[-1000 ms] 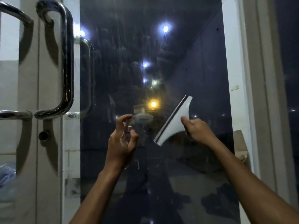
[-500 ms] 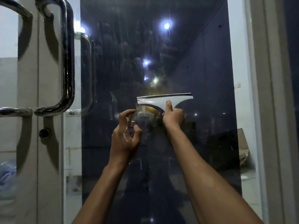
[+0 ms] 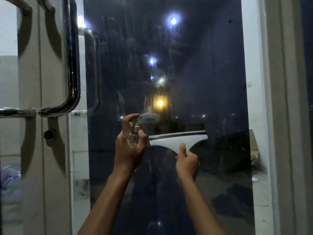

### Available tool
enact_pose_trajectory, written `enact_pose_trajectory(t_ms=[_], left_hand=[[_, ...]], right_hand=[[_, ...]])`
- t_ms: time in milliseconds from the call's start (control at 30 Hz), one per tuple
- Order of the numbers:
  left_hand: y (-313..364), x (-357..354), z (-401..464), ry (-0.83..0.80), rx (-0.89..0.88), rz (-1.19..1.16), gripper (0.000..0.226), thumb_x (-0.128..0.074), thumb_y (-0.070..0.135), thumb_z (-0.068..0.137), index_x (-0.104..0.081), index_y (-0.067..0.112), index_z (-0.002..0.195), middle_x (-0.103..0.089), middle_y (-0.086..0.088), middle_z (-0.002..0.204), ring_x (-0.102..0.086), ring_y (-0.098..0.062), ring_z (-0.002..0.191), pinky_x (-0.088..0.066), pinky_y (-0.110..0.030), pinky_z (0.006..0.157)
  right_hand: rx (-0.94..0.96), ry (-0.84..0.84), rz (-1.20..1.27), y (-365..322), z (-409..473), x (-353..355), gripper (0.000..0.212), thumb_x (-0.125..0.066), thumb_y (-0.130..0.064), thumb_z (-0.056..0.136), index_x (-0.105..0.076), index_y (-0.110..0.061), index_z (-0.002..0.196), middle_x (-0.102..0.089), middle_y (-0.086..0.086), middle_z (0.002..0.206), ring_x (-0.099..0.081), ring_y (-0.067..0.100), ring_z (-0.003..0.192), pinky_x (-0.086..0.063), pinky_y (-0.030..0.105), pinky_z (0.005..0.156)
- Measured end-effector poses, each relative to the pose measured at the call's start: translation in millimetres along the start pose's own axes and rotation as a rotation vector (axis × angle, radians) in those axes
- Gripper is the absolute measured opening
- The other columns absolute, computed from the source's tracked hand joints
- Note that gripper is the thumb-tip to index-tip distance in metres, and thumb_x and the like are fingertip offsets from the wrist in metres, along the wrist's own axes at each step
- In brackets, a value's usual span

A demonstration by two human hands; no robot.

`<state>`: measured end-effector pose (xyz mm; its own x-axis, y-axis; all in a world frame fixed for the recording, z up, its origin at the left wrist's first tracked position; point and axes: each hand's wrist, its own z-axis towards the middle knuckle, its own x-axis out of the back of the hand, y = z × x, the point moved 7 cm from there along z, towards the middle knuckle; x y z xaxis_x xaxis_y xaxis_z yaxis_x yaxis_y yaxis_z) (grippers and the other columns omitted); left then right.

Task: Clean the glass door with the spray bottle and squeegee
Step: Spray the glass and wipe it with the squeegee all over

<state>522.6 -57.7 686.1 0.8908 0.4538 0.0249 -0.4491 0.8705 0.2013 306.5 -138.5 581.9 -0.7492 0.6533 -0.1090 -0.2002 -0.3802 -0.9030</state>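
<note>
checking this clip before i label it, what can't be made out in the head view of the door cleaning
- Small clear spray bottle: its body is mostly wrapped by the left hand, so the liquid level cannot be read.
- White squeegee: its handle is covered by the right hand.
- Dark glass door: night reflections and lights mask which streaks remain.
- Curved chrome door handles: tops cut off by the upper edge.
- Bluish object at lower left: blurred behind glass, unidentifiable.

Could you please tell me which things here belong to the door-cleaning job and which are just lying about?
Job: spray bottle in the left hand; squeegee in the right hand; glass door.

Lying about: door handles; keyhole; cardboard behind the glass.
</note>
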Motion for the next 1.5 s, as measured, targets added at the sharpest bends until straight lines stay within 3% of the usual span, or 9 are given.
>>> enact_pose_trajectory(t_ms=[233, 400, 533, 700, 833, 933, 1167, 1334, 1500], left_hand=[[3, -2, -20, -0.001, 0.029, 0.005, 0.037, -0.049, 0.019, 0.096, -0.043, 0.028, 0.132, -0.056, 0.011, 0.076, -0.059, -0.013, 0.061, -0.048, -0.02, 0.055], [7, -5, -35, -0.034, 0.04, -0.014, 0.038, -0.051, 0.015, 0.098, -0.043, 0.027, 0.132, -0.056, 0.006, 0.074, -0.059, -0.014, 0.061, -0.052, -0.028, 0.054], [5, 2, -33, -0.03, 0.056, -0.006, 0.038, -0.049, 0.021, 0.096, -0.042, 0.032, 0.133, -0.057, 0.006, 0.075, -0.06, -0.013, 0.062, -0.051, -0.025, 0.055], [8, 9, -25, -0.003, 0.025, -0.01, 0.038, -0.049, 0.026, 0.096, -0.042, 0.027, 0.133, -0.06, 0.016, 0.082, -0.064, -0.003, 0.071, -0.047, -0.012, 0.058], [6, 16, -20, 0.032, 0.016, 0.007, 0.037, -0.049, 0.026, 0.097, -0.042, 0.027, 0.133, -0.064, 0.007, 0.085, -0.066, -0.01, 0.073, -0.051, -0.017, 0.061], [2, 19, -20, 0.047, 0.032, 0.028, 0.037, -0.049, 0.021, 0.097, -0.042, 0.027, 0.133, -0.062, 0.013, 0.084, -0.065, -0.009, 0.072, -0.05, -0.017, 0.06], [-4, 16, -22, 0.035, 0.065, 0.022, 0.037, -0.048, 0.023, 0.097, -0.041, 0.03, 0.133, -0.054, 0.007, 0.075, -0.059, -0.01, 0.062, -0.046, -0.018, 0.056], [2, 10, -24, 0.037, 0.06, 0.031, 0.036, -0.048, 0.021, 0.096, -0.043, 0.031, 0.13, -0.054, 0.012, 0.075, -0.058, -0.005, 0.063, -0.043, -0.014, 0.056], [11, 11, -19, 0.028, 0.062, 0.028, 0.036, -0.048, 0.022, 0.095, -0.043, 0.028, 0.13, -0.055, 0.009, 0.075, -0.057, -0.009, 0.061, -0.047, -0.026, 0.055]], right_hand=[[-0.123, -0.033, -0.176, 98, -49, 38, 0.062, -0.042, -0.058, 0.099, -0.067, -0.01, 0.067, -0.071, 0.007, 0.076, -0.066, 0.035, 0.083, -0.05, 0.04, 0.077], [-0.083, -0.055, -0.165, 92, -57, 47, 0.065, -0.039, -0.061, 0.096, -0.062, -0.011, 0.063, -0.066, 0.002, 0.065, -0.065, 0.029, 0.072, -0.052, 0.041, 0.074], [0.262, -0.193, -0.277, 19, -39, 27, 0.071, -0.037, -0.067, 0.094, -0.062, -0.006, 0.068, -0.069, 0.01, 0.07, -0.066, 0.033, 0.073, -0.044, 0.037, 0.061], [0.685, -0.472, -0.597, -97, -33, -45, 0.062, -0.035, -0.07, 0.095, -0.072, -0.02, 0.098, -0.071, 0.007, 0.1, -0.066, 0.029, 0.091, -0.054, 0.045, 0.08], [0.882, -0.525, -0.835, -151, -37, -92, 0.041, -0.048, -0.054, 0.097, -0.064, -0.019, 0.085, -0.069, 0.009, 0.094, -0.066, 0.031, 0.088, -0.048, 0.04, 0.073], [0.883, -0.555, -0.988, -154, -23, -102, 0.05, -0.044, -0.062, 0.097, -0.066, -0.018, 0.092, -0.067, 0.006, 0.095, -0.062, 0.028, 0.083, -0.039, 0.036, 0.068], [0.758, -0.559, -1.118, -117, 42, -30, 0.07, -0.029, -0.078, 0.093, -0.065, -0.022, 0.113, -0.068, 0.006, 0.109, -0.064, 0.027, 0.095, -0.051, 0.042, 0.082], [0.666, -0.506, -1.145, -84, 81, 29, 0.067, -0.025, -0.082, 0.09, -0.058, -0.025, 0.082, -0.065, -0.001, 0.089, -0.062, 0.02, 0.081, -0.053, 0.044, 0.081], [0.637, -0.407, -1.203, -76, 100, 66, 0.063, -0.029, -0.08, 0.091, -0.059, -0.025, 0.078, -0.061, -0.004, 0.076, -0.059, 0.014, 0.068, -0.048, 0.034, 0.067]])
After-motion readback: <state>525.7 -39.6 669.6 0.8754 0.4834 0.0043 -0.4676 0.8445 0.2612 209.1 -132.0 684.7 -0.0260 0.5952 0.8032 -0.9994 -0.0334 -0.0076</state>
